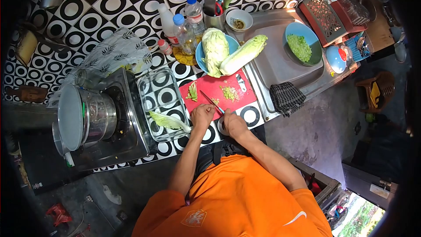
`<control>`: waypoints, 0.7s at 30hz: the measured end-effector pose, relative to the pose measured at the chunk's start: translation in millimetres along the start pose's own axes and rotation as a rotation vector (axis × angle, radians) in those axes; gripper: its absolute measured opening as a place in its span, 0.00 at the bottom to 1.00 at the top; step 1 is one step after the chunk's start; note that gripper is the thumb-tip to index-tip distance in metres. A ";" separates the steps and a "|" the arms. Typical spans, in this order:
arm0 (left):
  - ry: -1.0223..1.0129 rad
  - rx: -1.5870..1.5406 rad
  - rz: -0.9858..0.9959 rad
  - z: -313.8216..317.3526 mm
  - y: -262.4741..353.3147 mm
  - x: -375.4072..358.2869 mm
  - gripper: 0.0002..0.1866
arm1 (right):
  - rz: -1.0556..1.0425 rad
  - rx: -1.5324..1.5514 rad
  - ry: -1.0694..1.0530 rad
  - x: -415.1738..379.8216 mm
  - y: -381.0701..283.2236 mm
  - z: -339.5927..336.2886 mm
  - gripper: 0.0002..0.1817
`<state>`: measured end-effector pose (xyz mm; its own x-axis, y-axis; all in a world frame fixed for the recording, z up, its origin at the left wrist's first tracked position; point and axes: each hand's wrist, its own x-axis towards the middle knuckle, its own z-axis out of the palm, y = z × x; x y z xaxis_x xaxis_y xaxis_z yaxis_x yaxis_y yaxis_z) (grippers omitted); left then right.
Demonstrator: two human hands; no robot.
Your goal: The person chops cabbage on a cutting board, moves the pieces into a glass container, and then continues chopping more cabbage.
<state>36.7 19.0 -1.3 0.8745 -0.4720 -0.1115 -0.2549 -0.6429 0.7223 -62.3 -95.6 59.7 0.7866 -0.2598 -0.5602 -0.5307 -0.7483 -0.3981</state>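
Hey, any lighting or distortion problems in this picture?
Head view: wide-angle curving, corners dark; head view: daylight washes out the lower-right opening while the lower-left floor sits dim; head view: left hand and right hand look fairly clear.

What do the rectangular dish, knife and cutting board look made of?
Rectangular dish: clear, glossy, probably glass; tile pattern shows through. Knife: smooth blade, likely metal, given its grey sheen. Cutting board: smooth, perhaps plastic; uniformly red without visible grain.

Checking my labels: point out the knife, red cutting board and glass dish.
Knife (212, 101), head view, on the blade.
Red cutting board (215, 86), head view, on its bare surface.
Glass dish (145, 110), head view, on its left rim.
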 end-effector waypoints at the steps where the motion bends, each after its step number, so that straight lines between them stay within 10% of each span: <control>1: 0.003 -0.006 -0.007 0.6 -0.3 0.2 0.09 | -0.015 -0.007 -0.003 -3.2 0.4 -1.5 0.14; 21: 0.023 -0.119 -0.110 1.4 -1.4 0.4 0.09 | 0.041 0.019 -0.064 9.8 -1.8 -5.4 0.17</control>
<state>36.8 18.9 -3.3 0.9040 -0.3880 -0.1795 -0.1079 -0.6134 0.7824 -52.0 -100.2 58.8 0.7430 -0.2498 -0.6209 -0.5682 -0.7258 -0.3879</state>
